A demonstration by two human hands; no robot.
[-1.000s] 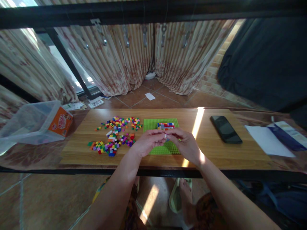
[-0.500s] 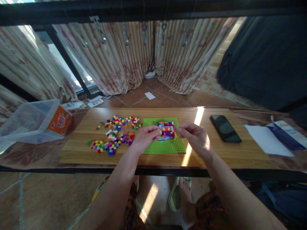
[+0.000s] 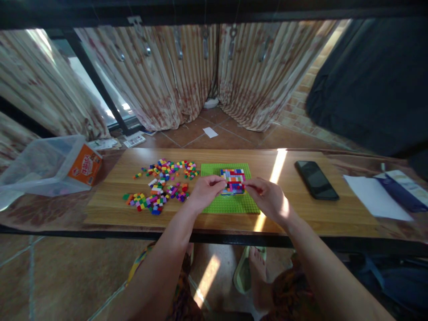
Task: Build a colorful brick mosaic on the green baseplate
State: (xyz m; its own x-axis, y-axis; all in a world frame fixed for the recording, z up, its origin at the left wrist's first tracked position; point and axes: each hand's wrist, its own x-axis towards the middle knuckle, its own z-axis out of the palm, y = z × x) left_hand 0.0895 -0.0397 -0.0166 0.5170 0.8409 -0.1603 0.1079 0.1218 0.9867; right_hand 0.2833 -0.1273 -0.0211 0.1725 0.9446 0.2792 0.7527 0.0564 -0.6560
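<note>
A green studded baseplate (image 3: 234,206) lies on the wooden board, bearing a low block of many-coloured toy bricks (image 3: 233,173). My left hand (image 3: 209,189) is at the block's left side, thumb and forefinger pinched together. From the right, my right hand (image 3: 265,196) reaches to the block's right edge, its fingers also pinched. A dark red strip (image 3: 236,182) shows between the two sets of fingertips; whether it is held or part of the block I cannot tell. Anything inside either pinch is too small to make out. Loose toy bricks (image 3: 156,189) lie scattered left of the baseplate.
A clear plastic bin (image 3: 43,165) with an orange label stands at the far left. On the right of the wooden board (image 3: 301,218) lies a black phone (image 3: 316,179), with white paper (image 3: 376,198) beyond it. Striped curtains (image 3: 180,80) hang behind.
My right hand has moved left, bringing its fingertips from beside the block to its right edge. A red strip now shows between the hands. My left hand stays nearly in place, still pinched.
</note>
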